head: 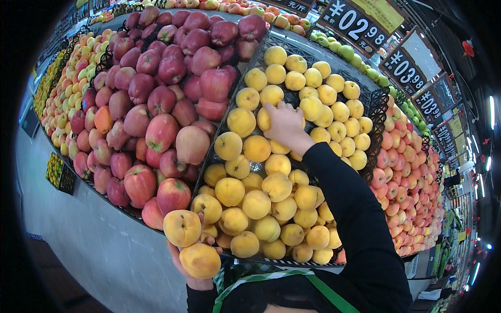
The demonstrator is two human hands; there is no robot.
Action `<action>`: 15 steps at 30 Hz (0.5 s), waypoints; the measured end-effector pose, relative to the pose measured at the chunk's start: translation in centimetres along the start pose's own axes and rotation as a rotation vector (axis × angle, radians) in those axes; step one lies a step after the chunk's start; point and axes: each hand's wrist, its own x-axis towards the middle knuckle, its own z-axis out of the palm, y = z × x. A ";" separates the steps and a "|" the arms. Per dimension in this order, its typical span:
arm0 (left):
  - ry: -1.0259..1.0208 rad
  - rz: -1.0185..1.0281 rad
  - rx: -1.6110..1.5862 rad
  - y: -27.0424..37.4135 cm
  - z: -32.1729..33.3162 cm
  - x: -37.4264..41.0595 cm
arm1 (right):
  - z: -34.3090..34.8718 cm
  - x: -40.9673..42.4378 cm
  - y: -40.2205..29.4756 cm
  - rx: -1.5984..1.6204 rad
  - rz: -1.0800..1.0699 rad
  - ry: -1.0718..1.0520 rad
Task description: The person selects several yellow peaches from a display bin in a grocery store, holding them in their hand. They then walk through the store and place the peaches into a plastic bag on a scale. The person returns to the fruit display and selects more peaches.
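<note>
Two yellow peaches (200, 261) rest in my left hand (182, 258), low at the near left edge of the peach display; its fingers curl behind them. My right hand (283, 123) reaches into the middle of the display, fingers bent over a yellow peach (264, 119) that shows at their left side. Whether the fingers grip it cannot be told, since the back of the hand hides most of it. Many yellow peaches (256, 204) lie heaped nearer to me, and more peaches (340, 111) sit in rows on dark liners beyond and to the right.
Red apples (160, 133) are piled left of the peaches. Pink-red apples (407, 187) fill the section to the right, behind a black mesh divider (377, 133). Green fruit (346, 51) and price boards (352, 23) stand at the back. A small crate (67, 180) sits lower left.
</note>
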 end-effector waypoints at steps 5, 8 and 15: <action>-0.020 -0.023 -0.024 0.1 -0.2 -0.1 | -2.8 -1.1 3.8 0.854 -0.093 -0.031; -0.064 -0.037 -0.038 -0.1 0.0 0.0 | -4.0 -5.0 5.1 1.870 -0.003 -0.380; -0.155 -0.131 -0.076 -0.6 -0.2 0.5 | -2.3 -11.3 5.6 2.801 -0.026 -0.521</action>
